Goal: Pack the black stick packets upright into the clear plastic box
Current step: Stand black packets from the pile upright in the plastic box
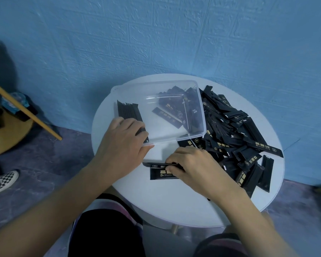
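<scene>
Dark-clad knees (107, 230) are seen at the bottom edge, under the near rim of a round white tabletop (165, 201). At the far left a checkered shoe (6, 179) is seen on the floor, below a slanting wooden rod (26, 110).

On the tabletop, the left hand (121, 140) is laid over the near left corner of the clear box (174, 140). Its fingers (139, 129) are curled round the near end of a row of packets (128, 112), which is held upright against the box's left wall, and its thumb is laid along the near rim.

More black packets (167, 116) are seen through the right half of the box; whether they lie inside or beneath it cannot be told.

Just in front of the box, a single packet (154, 165) is pinched at one end by the curled fingers of the right hand (191, 164) and lies flat on the tabletop. A second flat packet (161, 174) is partly covered by the same hand.

To the right, a loose pile of packets (239, 130) is spread across the tabletop, touching the box's right side.
</scene>
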